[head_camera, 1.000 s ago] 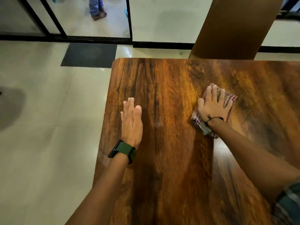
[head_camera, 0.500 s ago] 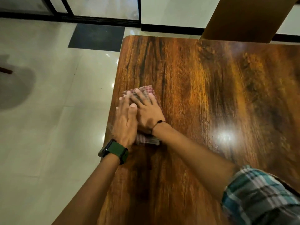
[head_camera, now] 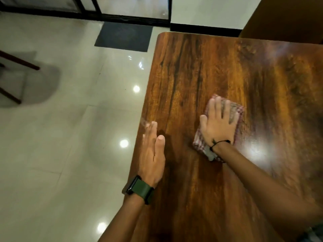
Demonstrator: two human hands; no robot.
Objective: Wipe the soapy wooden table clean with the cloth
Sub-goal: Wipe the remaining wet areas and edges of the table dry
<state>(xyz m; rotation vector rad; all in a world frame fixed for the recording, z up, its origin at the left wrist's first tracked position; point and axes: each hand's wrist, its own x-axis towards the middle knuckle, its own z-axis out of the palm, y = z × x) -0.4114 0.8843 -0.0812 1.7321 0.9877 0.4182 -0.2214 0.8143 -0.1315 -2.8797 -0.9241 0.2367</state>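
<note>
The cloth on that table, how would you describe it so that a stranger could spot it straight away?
Start at the big glossy wooden table that fills the right of the view. The right hand lies flat near its middle, fingers spread, and the cloth is the folded pad under it. It is the only fabric on the wood, checked in red and white, while the left hand rests bare near the table's left edge.

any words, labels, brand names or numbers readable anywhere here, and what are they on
None can be read.
Watch on the left wrist: green strap, its face is dark and turned edge-on, nothing legible.
Cloth under the right hand: a checked weave only, no label in view.
Wooden table: grain and glare, no print.
Dark floor mat: plain and blurred, no lettering to make out.
</note>
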